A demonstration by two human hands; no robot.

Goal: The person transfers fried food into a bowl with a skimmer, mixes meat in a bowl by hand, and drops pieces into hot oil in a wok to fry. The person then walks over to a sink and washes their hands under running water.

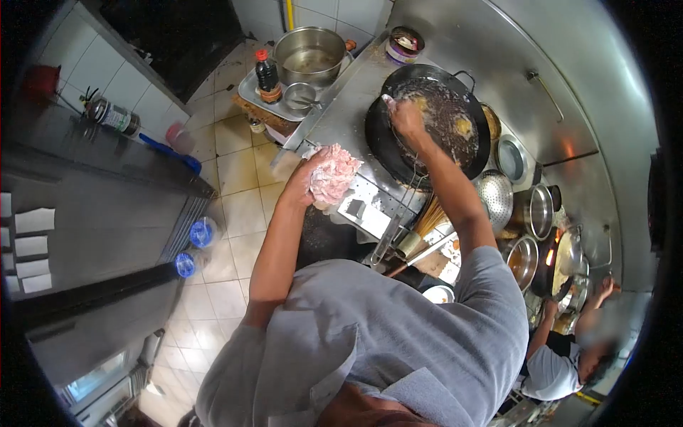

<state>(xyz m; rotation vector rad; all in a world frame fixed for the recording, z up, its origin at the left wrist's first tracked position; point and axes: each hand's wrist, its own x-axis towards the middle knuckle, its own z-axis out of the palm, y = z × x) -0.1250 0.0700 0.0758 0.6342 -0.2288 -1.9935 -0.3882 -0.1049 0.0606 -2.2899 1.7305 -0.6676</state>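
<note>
My left hand is closed under a heaped clump of pale pink raw meat, which looks coated in something white. It holds the clump beside the stove edge, left of a large black wok. Over the wok's left side, my right hand pinches a small pale piece of raw meat at its fingertips. Dark bubbling oil fills the wok, and a golden frying piece floats in it. A wire skimmer rests at the wok's near rim, partly hidden by my right forearm.
A perforated ladle, a bamboo brush and several metal pots lie to the right. On the left, a tray bears a big pot and a dark sauce bottle. Another person works at a farther wok.
</note>
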